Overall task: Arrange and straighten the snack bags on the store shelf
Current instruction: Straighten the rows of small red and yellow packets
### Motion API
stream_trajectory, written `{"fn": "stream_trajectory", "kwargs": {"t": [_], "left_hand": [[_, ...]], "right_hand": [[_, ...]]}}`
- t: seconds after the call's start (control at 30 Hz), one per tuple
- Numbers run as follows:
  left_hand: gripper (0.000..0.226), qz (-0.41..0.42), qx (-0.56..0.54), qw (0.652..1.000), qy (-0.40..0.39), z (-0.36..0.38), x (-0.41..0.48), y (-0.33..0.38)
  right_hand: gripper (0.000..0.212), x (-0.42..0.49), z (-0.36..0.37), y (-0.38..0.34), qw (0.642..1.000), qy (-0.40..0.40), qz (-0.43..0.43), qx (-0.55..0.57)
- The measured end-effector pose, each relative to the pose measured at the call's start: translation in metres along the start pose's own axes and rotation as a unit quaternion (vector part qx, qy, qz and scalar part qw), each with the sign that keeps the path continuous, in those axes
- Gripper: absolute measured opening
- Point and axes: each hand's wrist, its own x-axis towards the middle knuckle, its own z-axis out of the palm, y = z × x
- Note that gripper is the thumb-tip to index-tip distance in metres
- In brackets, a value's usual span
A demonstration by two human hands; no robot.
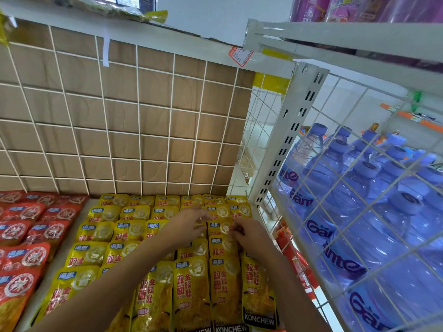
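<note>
Red snack bags (26, 238) lie in overlapping rows at the shelf's left end. Beside them, yellow snack bags (124, 236) fill the shelf in rows back to the wire grid panel (119, 116). Left hand (189, 222), fingers loosely curled, rests on a rear yellow bag. Right hand (247, 232) pinches a neighbouring bag's top edge. Water bottles (359, 212) stand behind mesh, far right.

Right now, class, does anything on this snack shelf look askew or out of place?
Mostly tidy. The yellow snack bags overlap in even columns, but the front right bag sits lower than its neighbours. Both hands work further back.
</note>
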Motion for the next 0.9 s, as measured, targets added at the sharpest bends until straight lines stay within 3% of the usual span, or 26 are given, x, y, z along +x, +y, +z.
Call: {"fn": "stream_trajectory", "kwargs": {"t": [0.1,0.23,0.33,0.47,0.63,0.8,0.9], "left_hand": [[0.027,0.008,0.011,1.000,-0.020,-0.004,-0.008,0.005],[0.031,0.013,0.015,0.999,-0.034,-0.002,-0.022,0.018],[0.040,0.024,0.053,0.997,-0.047,0.008,-0.032,0.028],[0.056,0.080,0.095,0.989,-0.082,0.021,-0.045,0.035],[0.073,0.120,0.184,0.965,-0.143,0.031,-0.051,0.036],[0.099,0.126,0.204,0.960,-0.146,0.036,-0.051,0.035],[0.099,0.124,0.202,0.961,-0.138,0.039,-0.051,0.034]], "right_hand": [[0.002,-0.003,0.001,0.000,1.000,0.015,0.000,0.004],[0.004,-0.014,-0.001,-0.002,0.996,0.091,0.006,0.017],[0.002,-0.029,-0.004,0.002,0.988,0.144,0.033,0.046],[0.016,-0.054,-0.006,0.011,0.978,0.195,0.067,0.027],[0.033,-0.080,0.005,0.024,0.986,0.145,0.087,0.019],[0.044,-0.093,0.013,0.030,0.988,0.129,0.084,0.029],[0.046,-0.095,0.011,0.029,0.989,0.126,0.069,0.039]]}}
